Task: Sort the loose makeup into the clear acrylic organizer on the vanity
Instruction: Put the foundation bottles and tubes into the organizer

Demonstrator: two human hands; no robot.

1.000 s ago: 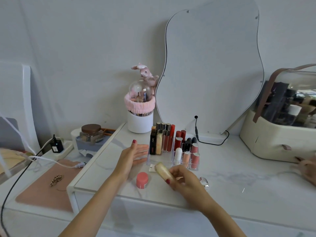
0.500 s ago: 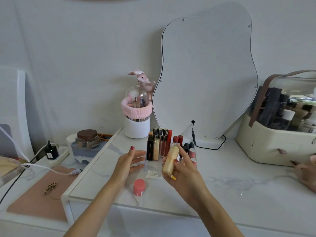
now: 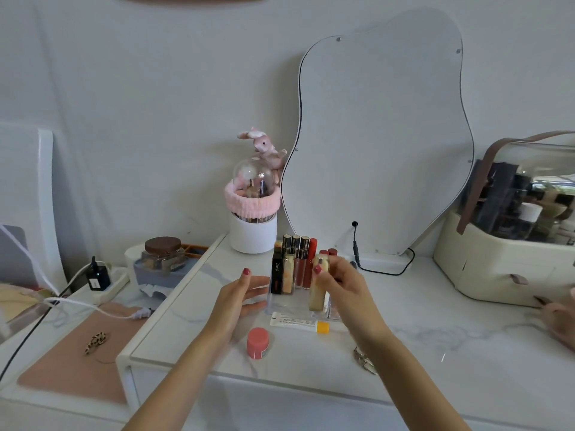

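Observation:
The clear acrylic organizer (image 3: 281,303) stands mid-vanity, with several lip glosses and lipsticks upright in its back rows. My right hand (image 3: 345,286) grips a beige foundation bottle (image 3: 317,293) by its top and holds it upright at the organizer's front compartments. My left hand (image 3: 241,298) is open, its fingers resting against the organizer's left side. On the marble top in front lie a white tube with a yellow cap (image 3: 300,321) and a small pink jar (image 3: 257,342). A metal eyelash curler (image 3: 364,360) lies near the front edge.
A white brush holder with a pink band and glass dome (image 3: 253,219) stands behind the organizer, beside a wavy mirror (image 3: 379,144). A cream cosmetic case (image 3: 504,259) fills the right side, another person's hand (image 3: 560,318) next to it. Lower left shelf holds a jar, power strip and cables.
My right hand has lifted the foundation bottle from low over the tabletop, turned it upright and carried it to the organizer. The white tube is now uncovered. My left hand stayed at the organizer.

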